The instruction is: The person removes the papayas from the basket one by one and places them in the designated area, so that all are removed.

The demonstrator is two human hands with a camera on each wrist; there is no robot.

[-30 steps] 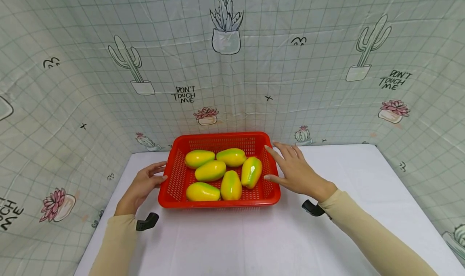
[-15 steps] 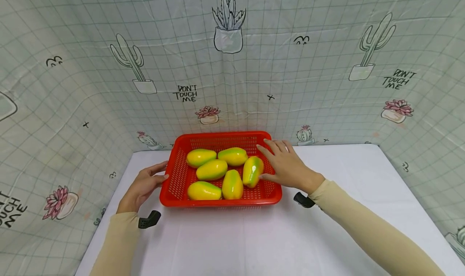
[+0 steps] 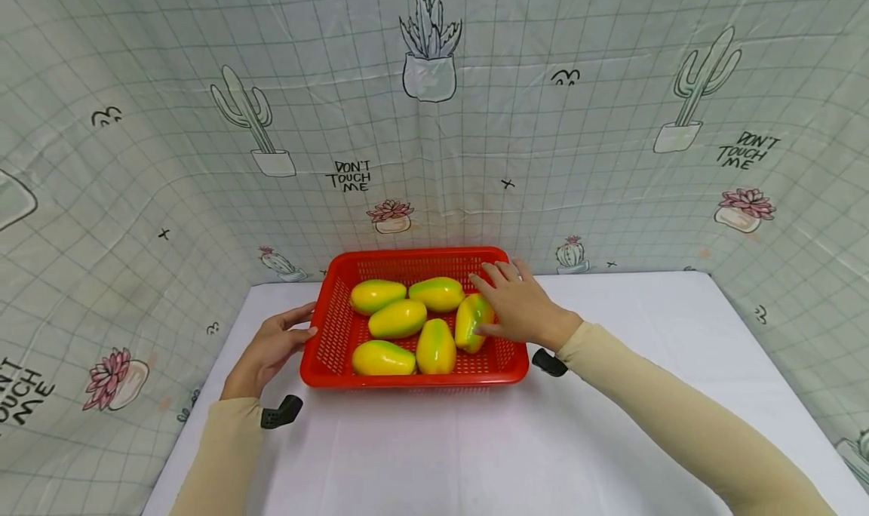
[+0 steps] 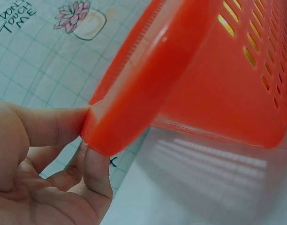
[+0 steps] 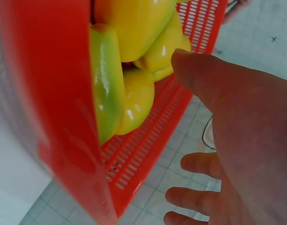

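Note:
A red plastic basket (image 3: 414, 381) sits at the back middle of the white table and holds several yellow-green fruits. My left hand (image 3: 271, 344) lies beside its left rim. In the left wrist view the thumb and forefinger tips of the left hand (image 4: 49, 164) touch the rim's outer edge (image 4: 148, 79). My right hand (image 3: 509, 302) reaches over the right rim with fingers spread, above the rightmost fruit (image 3: 470, 321). The right wrist view shows the right hand (image 5: 237, 140) open, its thumb close to the fruits (image 5: 106, 89) inside the basket wall (image 5: 45, 93). It grips nothing.
The white table (image 3: 434, 456) is enclosed at the back and on both sides by a cloth (image 3: 170, 161) printed with a grid and cacti. Black camera mounts sit at my left wrist (image 3: 280, 413) and right wrist (image 3: 548, 363).
My right hand has moved left, from outside the basket's right rim to over the rightmost fruit. The left hand and the basket have stayed put.

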